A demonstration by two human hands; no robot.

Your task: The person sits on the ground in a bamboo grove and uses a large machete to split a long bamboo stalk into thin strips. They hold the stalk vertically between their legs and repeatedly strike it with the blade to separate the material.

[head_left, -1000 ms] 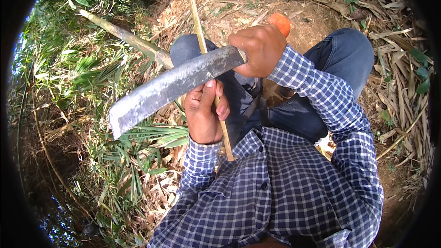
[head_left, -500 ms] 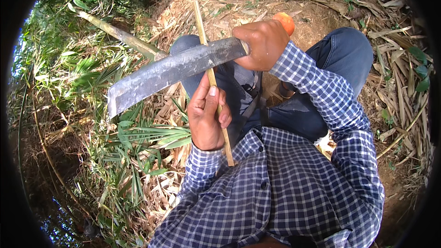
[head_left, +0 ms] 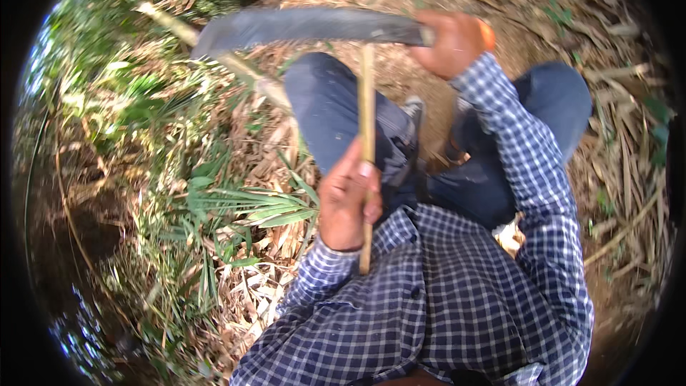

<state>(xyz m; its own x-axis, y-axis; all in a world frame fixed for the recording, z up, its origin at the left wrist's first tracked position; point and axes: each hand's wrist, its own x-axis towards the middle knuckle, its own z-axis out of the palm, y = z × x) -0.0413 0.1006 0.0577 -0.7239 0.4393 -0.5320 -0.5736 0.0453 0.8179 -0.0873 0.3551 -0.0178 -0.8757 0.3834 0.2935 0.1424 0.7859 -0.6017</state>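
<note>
My right hand (head_left: 451, 44) is closed round the orange handle (head_left: 487, 34) of a machete. The broad dark blade (head_left: 307, 27) points left across the upper middle, blurred by motion, at the far tip of a thin bamboo strip; whether it touches the tip I cannot tell. My left hand (head_left: 348, 199) pinches the bamboo strip (head_left: 367, 104) between thumb and fingers below its middle. The strip stands nearly straight away from me, its near end close to my checked shirt (head_left: 400, 300).
A bamboo pole (head_left: 239, 66) slants from the upper left toward my bent left knee (head_left: 314, 78). Green leaves (head_left: 264, 207) lie on dry litter at my left. Dry husks (head_left: 625, 143) cover the ground at the right.
The machete has slid away from me along the strip, from its middle to its far end. The left hand and strip have shifted slightly right, and the strip is more upright in view.
</note>
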